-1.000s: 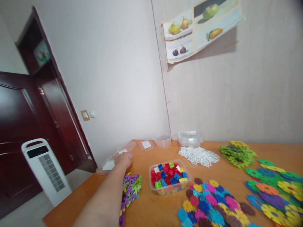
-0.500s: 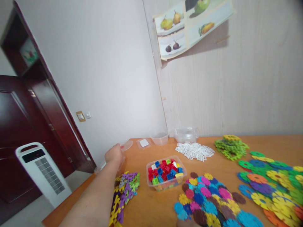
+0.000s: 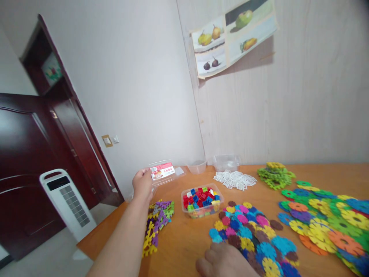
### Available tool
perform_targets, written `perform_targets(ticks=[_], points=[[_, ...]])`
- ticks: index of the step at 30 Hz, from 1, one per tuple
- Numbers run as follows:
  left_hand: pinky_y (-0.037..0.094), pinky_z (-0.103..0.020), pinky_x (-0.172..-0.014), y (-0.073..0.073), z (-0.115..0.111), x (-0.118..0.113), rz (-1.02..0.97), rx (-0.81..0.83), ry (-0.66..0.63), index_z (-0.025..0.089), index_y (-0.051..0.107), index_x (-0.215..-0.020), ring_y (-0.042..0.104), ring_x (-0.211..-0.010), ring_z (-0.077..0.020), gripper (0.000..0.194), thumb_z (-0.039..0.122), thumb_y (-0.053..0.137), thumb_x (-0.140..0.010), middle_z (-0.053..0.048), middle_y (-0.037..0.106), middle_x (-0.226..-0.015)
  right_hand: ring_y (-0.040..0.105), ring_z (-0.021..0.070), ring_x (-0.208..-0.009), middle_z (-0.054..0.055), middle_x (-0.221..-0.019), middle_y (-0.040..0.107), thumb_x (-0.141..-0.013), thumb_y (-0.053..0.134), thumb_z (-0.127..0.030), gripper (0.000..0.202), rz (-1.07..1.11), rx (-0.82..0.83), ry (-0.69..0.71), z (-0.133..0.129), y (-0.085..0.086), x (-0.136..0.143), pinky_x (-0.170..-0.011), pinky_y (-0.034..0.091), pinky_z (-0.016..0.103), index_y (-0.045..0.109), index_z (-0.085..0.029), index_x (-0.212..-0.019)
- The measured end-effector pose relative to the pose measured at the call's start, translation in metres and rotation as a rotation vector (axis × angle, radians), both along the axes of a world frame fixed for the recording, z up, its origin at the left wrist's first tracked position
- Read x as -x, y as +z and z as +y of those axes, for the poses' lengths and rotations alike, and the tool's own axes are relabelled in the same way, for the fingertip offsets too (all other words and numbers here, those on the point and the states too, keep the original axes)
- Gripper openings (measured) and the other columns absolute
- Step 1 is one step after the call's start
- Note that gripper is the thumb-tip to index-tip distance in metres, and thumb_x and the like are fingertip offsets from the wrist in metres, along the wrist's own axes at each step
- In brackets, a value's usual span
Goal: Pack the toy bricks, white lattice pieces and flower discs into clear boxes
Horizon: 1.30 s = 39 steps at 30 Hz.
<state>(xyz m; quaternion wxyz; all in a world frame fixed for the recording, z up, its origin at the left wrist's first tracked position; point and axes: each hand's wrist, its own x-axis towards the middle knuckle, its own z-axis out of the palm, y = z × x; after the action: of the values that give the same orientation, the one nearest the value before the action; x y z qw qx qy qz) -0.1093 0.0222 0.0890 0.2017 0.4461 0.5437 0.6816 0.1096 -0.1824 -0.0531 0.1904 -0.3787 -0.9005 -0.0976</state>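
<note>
The left hand [image 3: 142, 184] has its grip closed on a clear, flat lid [image 3: 167, 179] at the table's [image 3: 180, 240] far left. Its red-and-white label [image 3: 163, 171] carries writing too small to read. Whether the right hand [image 3: 226, 262], by the discs [image 3: 245, 231], grips anything, I cannot tell.

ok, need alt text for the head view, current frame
A left hand holds a labelled clear lid over a wooden table, and the right hand is by a heap of small coloured discs. Between them and the wall sit a tub of bricks, white pieces and a green stack; large discs lie at right.
</note>
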Motion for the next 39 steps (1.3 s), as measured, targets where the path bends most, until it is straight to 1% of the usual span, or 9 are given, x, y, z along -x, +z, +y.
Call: perform_targets(ticks=[3, 6, 11, 16, 22, 26, 32, 35, 39], points=[[0.054, -0.028, -0.064, -0.009, -0.018, -0.025, -0.156, 0.007, -0.093, 0.014, 0.07, -0.098, 0.067, -0.068, -0.017, 0.034, 0.025, 0.061, -0.067, -0.002, 0.071, -0.077, 0.052, 0.0142, -0.052, -0.002, -0.066, 0.066, -0.08, 0.067, -0.022, 0.01, -0.067, 0.003, -0.056, -0.008, 0.017, -0.002, -0.046, 0.019, 0.033, 0.058, -0.022, -0.076], [0.056, -0.031, -0.07, -0.026, -0.03, -0.05, -0.253, 0.037, -0.165, 0.014, 0.068, -0.101, 0.069, -0.072, -0.0175, 0.035, 0.024, 0.065, -0.068, -0.004, 0.072, -0.083, 0.055, 0.0139, -0.052, -0.003, -0.068, 0.069, -0.079, 0.064, -0.019, 0.005, -0.066, 0.117, -0.109, -0.017, 0.04, -0.009, -0.044, 0.017, 0.032, 0.06, -0.023, -0.079], [0.056, -0.03, -0.069, -0.05, -0.047, -0.082, -0.358, 0.123, -0.216, 0.016, 0.061, -0.118, 0.07, -0.073, -0.0168, 0.044, 0.021, 0.066, -0.075, -0.006, 0.072, -0.09, 0.063, 0.015, -0.064, 0.001, -0.077, 0.073, -0.089, 0.051, -0.019, 0.015, 0.075, 0.252, -0.221, -0.023, 0.066, -0.025, -0.051, 0.027, 0.027, 0.063, -0.022, -0.08], [0.056, -0.032, -0.072, -0.06, -0.06, -0.091, -0.288, 0.127, -0.276, 0.017, 0.058, -0.121, 0.07, -0.072, -0.0167, 0.045, 0.015, 0.068, -0.077, -0.01, 0.072, -0.098, 0.065, 0.0165, -0.081, 0.002, -0.085, 0.072, -0.097, 0.042, -0.024, 0.025, 0.408, 0.197, -0.308, -0.01, 0.068, -0.046, -0.069, 0.038, 0.025, 0.065, -0.023, -0.089], [0.055, -0.031, -0.071, -0.073, -0.058, -0.09, -0.17, 0.214, -0.286, 0.014, 0.059, -0.114, 0.07, -0.078, -0.0186, 0.037, 0.014, 0.066, -0.078, -0.014, 0.07, -0.106, 0.065, 0.0185, -0.09, 0.003, -0.095, 0.071, -0.096, 0.045, -0.029, 0.023, 0.662, 0.189, -0.425, 0.008, 0.069, -0.067, -0.077, 0.043, 0.027, 0.068, -0.025, -0.099], [0.055, -0.031, -0.074, -0.076, -0.056, -0.093, -0.268, 0.239, -0.328, 0.015, 0.06, -0.11, 0.071, -0.083, -0.0197, 0.036, 0.016, 0.07, -0.076, -0.014, 0.07, -0.108, 0.064, 0.0212, -0.096, 0.005, -0.101, 0.07, -0.093, 0.047, -0.036, 0.027, 0.717, 0.203, -0.51, 0.024, 0.069, -0.079, -0.082, 0.045, 0.031, 0.068, -0.024, -0.106], [0.055, -0.031, -0.069, -0.075, -0.06, -0.1, -0.359, 0.319, -0.411, 0.016, 0.061, -0.111, 0.069, -0.073, -0.0191, 0.041, 0.021, 0.075, -0.072, -0.008, 0.071, -0.087, 0.063, 0.0257, -0.11, 0.012, -0.118, 0.069, -0.09, 0.049, -0.038, 0.039, 0.769, 0.292, -0.626, 0.069, 0.066, -0.09, -0.091, 0.046, 0.035, 0.066, -0.016, -0.117], [0.053, -0.03, -0.065, -0.076, -0.061, -0.102, -0.354, 0.326, -0.412, 0.016, 0.061, -0.106, 0.067, -0.066, -0.0175, 0.038, 0.02, 0.073, -0.07, -0.005, 0.069, -0.08, 0.063, 0.0291, -0.113, 0.015, -0.123, 0.068, -0.09, 0.049, -0.042, 0.048, 0.762, 0.367, -0.666, 0.088, 0.066, -0.089, -0.093, 0.047, 0.039, 0.063, -0.014, -0.127], [0.051, -0.03, -0.063, -0.078, -0.059, -0.1, -0.344, 0.298, -0.399, 0.016, 0.061, -0.097, 0.065, -0.065, -0.0174, 0.025, 0.022, 0.065, -0.073, -0.003, 0.067, -0.075, 0.057, 0.0312, -0.124, 0.018, -0.134, 0.062, -0.09, 0.049, -0.043, 0.058, 0.711, 0.379, -0.685, 0.104, 0.069, -0.084, -0.103, 0.042, 0.042, 0.056, -0.011, -0.138]])
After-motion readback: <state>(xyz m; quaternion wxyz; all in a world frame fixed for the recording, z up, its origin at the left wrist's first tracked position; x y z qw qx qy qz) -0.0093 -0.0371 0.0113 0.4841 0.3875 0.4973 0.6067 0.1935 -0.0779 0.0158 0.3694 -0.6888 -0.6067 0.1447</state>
